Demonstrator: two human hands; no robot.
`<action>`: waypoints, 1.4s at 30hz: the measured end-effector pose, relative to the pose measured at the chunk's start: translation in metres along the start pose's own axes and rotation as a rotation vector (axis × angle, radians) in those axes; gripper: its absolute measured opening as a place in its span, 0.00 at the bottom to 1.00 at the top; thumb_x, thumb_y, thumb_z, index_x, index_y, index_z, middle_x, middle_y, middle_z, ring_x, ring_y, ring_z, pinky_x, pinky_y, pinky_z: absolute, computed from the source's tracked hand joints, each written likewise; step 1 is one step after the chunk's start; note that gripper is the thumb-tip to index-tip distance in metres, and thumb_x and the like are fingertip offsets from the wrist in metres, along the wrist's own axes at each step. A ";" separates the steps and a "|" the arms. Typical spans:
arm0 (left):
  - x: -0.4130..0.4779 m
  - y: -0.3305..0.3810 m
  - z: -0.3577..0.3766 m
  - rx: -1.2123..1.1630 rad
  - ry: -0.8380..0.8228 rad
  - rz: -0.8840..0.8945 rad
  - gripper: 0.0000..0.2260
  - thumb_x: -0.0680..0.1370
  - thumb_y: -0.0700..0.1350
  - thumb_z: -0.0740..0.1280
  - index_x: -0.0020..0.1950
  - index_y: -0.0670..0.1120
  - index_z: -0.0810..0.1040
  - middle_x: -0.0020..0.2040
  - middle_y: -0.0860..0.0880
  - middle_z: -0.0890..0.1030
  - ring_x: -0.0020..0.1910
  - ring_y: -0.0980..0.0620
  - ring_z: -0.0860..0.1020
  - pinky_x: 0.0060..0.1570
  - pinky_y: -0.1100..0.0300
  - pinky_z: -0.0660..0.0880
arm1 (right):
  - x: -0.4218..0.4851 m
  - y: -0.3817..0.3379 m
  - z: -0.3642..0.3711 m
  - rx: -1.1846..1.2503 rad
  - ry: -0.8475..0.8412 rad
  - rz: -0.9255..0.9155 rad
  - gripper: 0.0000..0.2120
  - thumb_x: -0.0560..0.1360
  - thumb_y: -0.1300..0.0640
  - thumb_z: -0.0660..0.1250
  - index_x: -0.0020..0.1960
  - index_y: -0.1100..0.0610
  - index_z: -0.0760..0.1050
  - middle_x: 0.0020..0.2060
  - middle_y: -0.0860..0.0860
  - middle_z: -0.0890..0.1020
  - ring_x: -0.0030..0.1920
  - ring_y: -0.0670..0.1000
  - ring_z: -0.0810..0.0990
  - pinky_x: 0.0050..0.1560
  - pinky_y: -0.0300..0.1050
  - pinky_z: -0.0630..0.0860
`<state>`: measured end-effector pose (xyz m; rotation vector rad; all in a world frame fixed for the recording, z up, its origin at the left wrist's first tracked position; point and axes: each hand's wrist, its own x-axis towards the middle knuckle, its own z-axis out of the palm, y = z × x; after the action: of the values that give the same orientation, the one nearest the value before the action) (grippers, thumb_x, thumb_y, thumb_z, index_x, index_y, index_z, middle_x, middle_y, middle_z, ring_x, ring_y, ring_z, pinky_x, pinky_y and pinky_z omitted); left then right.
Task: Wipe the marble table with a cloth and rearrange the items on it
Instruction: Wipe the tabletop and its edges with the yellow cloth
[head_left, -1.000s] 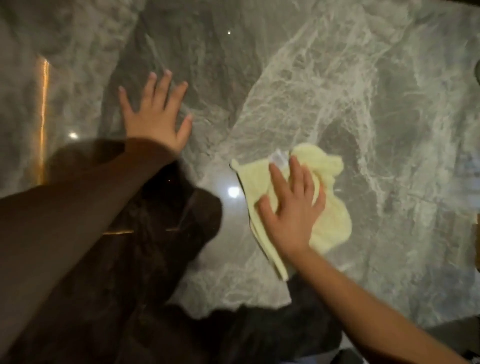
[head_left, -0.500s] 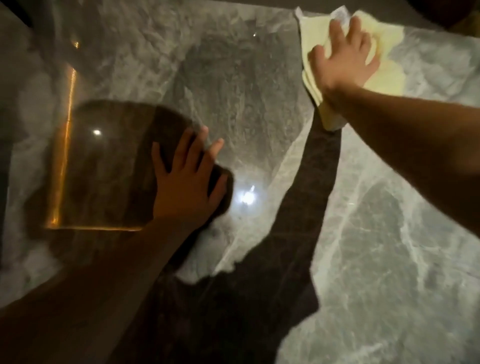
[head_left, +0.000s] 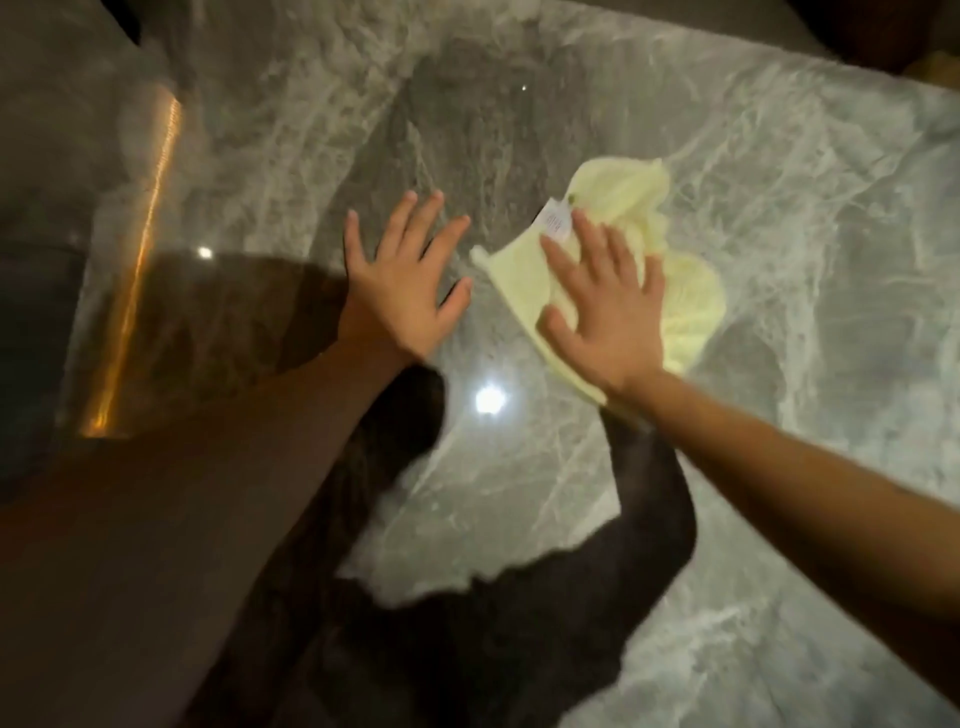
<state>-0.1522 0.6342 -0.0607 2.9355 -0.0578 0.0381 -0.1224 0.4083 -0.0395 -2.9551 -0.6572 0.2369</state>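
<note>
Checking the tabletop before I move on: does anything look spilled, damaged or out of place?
Nothing stands out. The yellow cloth lies bunched under the right hand; the left hand rests flat on the marble table.

I see a warm orange streak of light (head_left: 140, 270) running down the left of the frame, slightly tilted. 3 white light spots show: a big glare (head_left: 489, 400) low of centre, a smaller spot (head_left: 204, 252) at middle left and a tiny speck (head_left: 523, 89) at upper centre. A dark silhouette (head_left: 467, 649) fills the lower centre. In the upper right corner I make out a dark shape (head_left: 857, 31), and beside it a blurred yellowish patch (head_left: 935, 73) I can't identify.
</note>
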 end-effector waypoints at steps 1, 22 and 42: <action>0.000 0.000 0.000 0.006 -0.008 0.000 0.25 0.77 0.59 0.54 0.74 0.53 0.62 0.76 0.49 0.61 0.76 0.49 0.56 0.70 0.35 0.47 | -0.026 -0.014 0.005 0.006 -0.001 -0.037 0.31 0.74 0.37 0.49 0.77 0.43 0.54 0.78 0.50 0.52 0.77 0.57 0.50 0.70 0.65 0.51; 0.001 -0.077 -0.023 0.047 -0.061 -0.161 0.29 0.78 0.61 0.53 0.76 0.51 0.55 0.78 0.45 0.54 0.77 0.45 0.53 0.71 0.37 0.48 | -0.140 -0.087 0.039 0.029 -0.042 -0.406 0.24 0.73 0.40 0.61 0.67 0.45 0.70 0.74 0.52 0.64 0.76 0.53 0.57 0.70 0.62 0.53; -0.004 -0.081 -0.025 0.012 -0.124 -0.118 0.29 0.78 0.60 0.49 0.77 0.50 0.53 0.78 0.42 0.54 0.77 0.44 0.51 0.71 0.38 0.47 | 0.261 -0.002 -0.028 -0.029 0.150 0.073 0.29 0.75 0.40 0.50 0.75 0.46 0.58 0.76 0.54 0.59 0.76 0.56 0.54 0.72 0.63 0.47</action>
<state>-0.1531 0.7183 -0.0529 2.9437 0.0980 -0.1615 0.1152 0.5196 -0.0458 -2.9898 -0.5394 0.0105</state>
